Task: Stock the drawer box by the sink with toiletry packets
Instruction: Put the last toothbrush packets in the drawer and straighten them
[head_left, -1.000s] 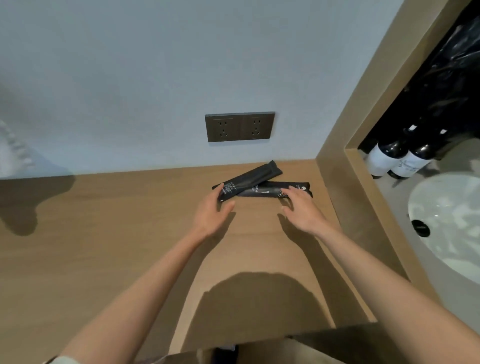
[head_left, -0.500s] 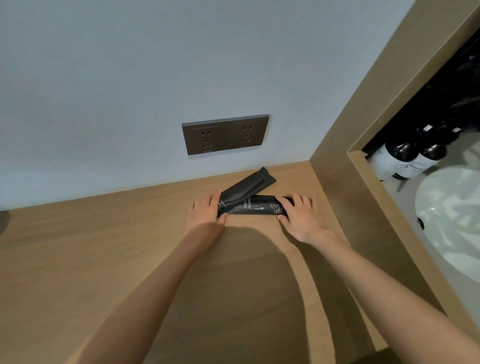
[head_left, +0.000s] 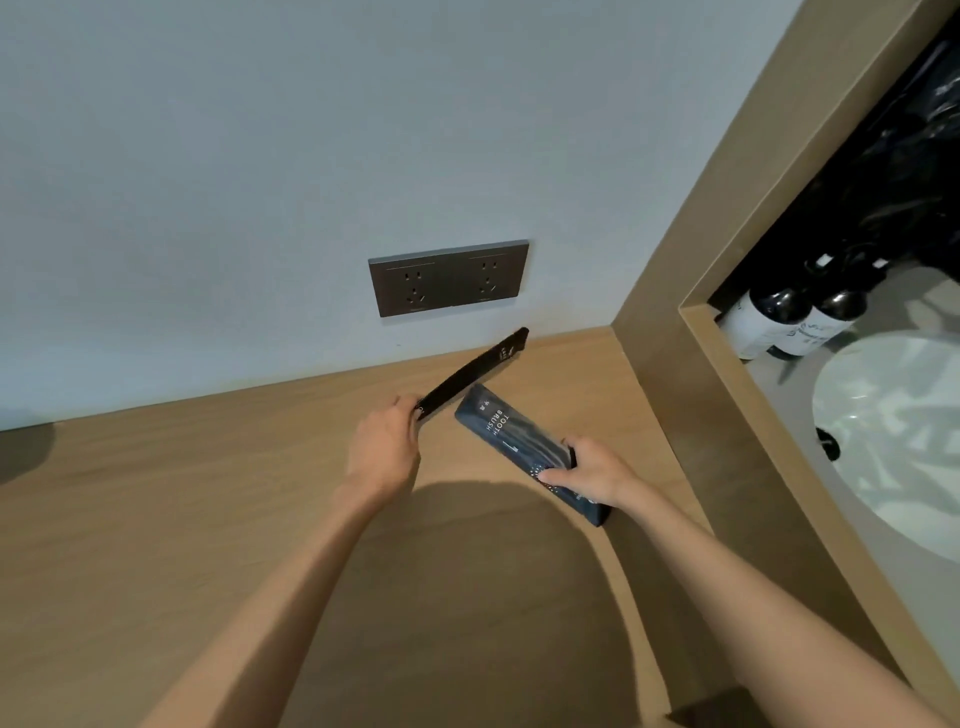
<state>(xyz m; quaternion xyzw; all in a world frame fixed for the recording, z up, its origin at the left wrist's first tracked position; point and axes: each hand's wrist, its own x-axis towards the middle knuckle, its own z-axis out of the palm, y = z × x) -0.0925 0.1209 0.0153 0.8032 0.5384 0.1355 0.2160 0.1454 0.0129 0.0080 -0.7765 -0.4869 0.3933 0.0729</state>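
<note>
Two long black toiletry packets are lifted off the wooden counter (head_left: 182, 519). My left hand (head_left: 384, 447) grips the near end of one black packet (head_left: 475, 371), seen almost edge-on, its far end pointing up toward the wall. My right hand (head_left: 592, 473) holds the second packet (head_left: 519, 441) near its lower end; its face shows the words "TOOTH BRUSH". The two packets are apart, close to the corner of the counter. No drawer box is in view.
A dark double wall socket (head_left: 449, 278) sits above the packets. A wooden partition (head_left: 675, 322) bounds the counter on the right. Beyond it lie a white sink basin (head_left: 893, 431) and two dark bottles (head_left: 800, 322) with white labels.
Both packets lay crossed on the counter with my hands pressing on them. Now each hand has picked one up and they are separated; the right packet has swung toward me.
</note>
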